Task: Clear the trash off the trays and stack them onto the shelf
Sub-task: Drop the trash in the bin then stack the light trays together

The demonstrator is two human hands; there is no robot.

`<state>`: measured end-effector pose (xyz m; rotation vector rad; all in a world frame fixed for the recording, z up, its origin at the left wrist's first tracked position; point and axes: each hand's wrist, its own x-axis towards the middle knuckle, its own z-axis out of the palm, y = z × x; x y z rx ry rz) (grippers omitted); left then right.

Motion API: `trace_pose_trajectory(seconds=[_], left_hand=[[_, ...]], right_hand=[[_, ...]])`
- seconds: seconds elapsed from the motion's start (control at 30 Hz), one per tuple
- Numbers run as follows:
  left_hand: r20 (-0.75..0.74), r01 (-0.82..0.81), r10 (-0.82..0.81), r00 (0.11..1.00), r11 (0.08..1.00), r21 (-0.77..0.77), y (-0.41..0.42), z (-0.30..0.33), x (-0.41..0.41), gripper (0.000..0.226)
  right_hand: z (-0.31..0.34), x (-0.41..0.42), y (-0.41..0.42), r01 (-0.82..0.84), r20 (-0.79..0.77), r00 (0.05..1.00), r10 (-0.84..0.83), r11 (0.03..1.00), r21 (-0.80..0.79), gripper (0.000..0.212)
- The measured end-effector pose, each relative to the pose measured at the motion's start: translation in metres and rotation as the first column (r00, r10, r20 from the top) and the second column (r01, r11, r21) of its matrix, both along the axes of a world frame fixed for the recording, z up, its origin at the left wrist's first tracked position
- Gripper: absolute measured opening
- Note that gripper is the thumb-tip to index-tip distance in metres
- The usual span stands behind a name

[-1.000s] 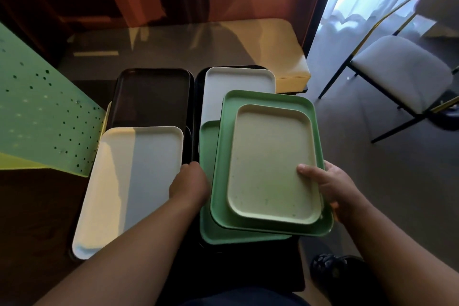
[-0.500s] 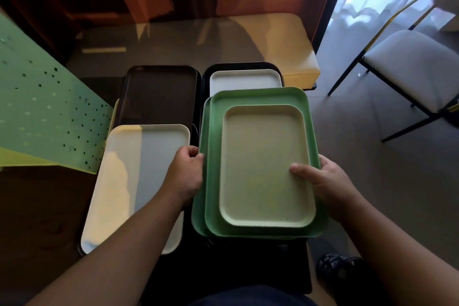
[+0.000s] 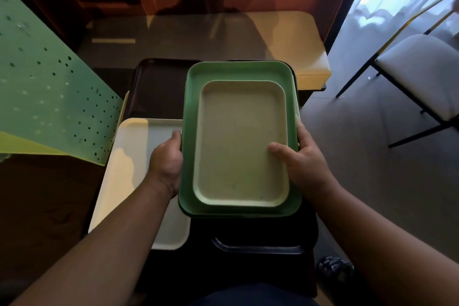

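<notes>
A stack of trays fills the middle of the view: a small pale cream tray (image 3: 239,144) lies inside a larger green tray (image 3: 192,107), with more tray edges underneath. My left hand (image 3: 167,160) grips the stack's left rim. My right hand (image 3: 301,158) grips its right rim, thumb resting on the cream tray. The stack is lifted above the dark surface (image 3: 250,233). A white tray (image 3: 134,164) lies to the left, partly under my left arm. A dark brown tray (image 3: 159,87) lies behind it.
A green perforated panel (image 3: 49,102) slants in at the left. A cushioned bench (image 3: 293,42) stands behind the trays. A chair (image 3: 419,69) with a white seat is at the right on grey floor. A dark shoe (image 3: 335,268) shows at lower right.
Both hands squared the green trays into one stack and raised it towards me. The white tray that showed behind the stack is now hidden.
</notes>
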<state>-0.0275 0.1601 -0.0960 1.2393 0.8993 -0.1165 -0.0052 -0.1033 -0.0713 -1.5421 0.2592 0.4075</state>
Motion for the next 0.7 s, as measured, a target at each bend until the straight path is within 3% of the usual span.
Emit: trace_pose_trajectory(seconds=[0.1,0.2,0.27,0.3,0.43,0.5,0.57,0.7], left_hand=[[0.016,0.22,-0.22,0.975,0.974,-0.052,0.006,0.009,0.007,0.07],[0.023,0.397,-0.398,0.917,0.917,0.044,0.008,0.017,0.014,0.073],[0.022,0.403,-0.405,0.914,0.914,0.053,0.011,0.016,0.017,0.071],[0.027,0.392,-0.394,0.919,0.919,0.044,0.012,0.015,0.017,0.07],[0.065,0.309,-0.311,0.948,0.95,0.047,0.01,0.01,0.013,0.051],[0.078,0.275,-0.277,0.958,0.961,0.029,0.008,0.009,0.011,0.041],[0.085,0.264,-0.264,0.961,0.964,0.005,0.008,0.01,0.009,0.037],[0.084,0.266,-0.263,0.961,0.964,-0.028,0.008,0.01,0.006,0.034]], right_hand=[[-0.003,0.007,0.006,0.007,0.023,1.0,-0.008,1.0,0.004,0.056],[-0.008,0.011,0.012,-0.018,-0.006,1.0,0.017,0.999,-0.038,0.056],[-0.015,0.013,0.013,-0.059,-0.029,0.998,0.056,0.993,-0.104,0.079],[-0.018,0.015,0.014,-0.08,-0.025,0.997,0.078,0.987,-0.14,0.08],[-0.03,0.03,0.009,-0.004,0.047,0.999,0.02,0.953,-0.304,0.055],[-0.043,0.044,-0.004,0.044,0.02,0.999,-0.04,0.815,-0.577,0.058],[-0.055,0.056,-0.017,-0.017,-0.083,0.993,-0.078,0.622,-0.782,0.061],[-0.074,0.064,-0.03,-0.175,-0.205,0.979,-0.02,0.439,-0.881,0.052]])
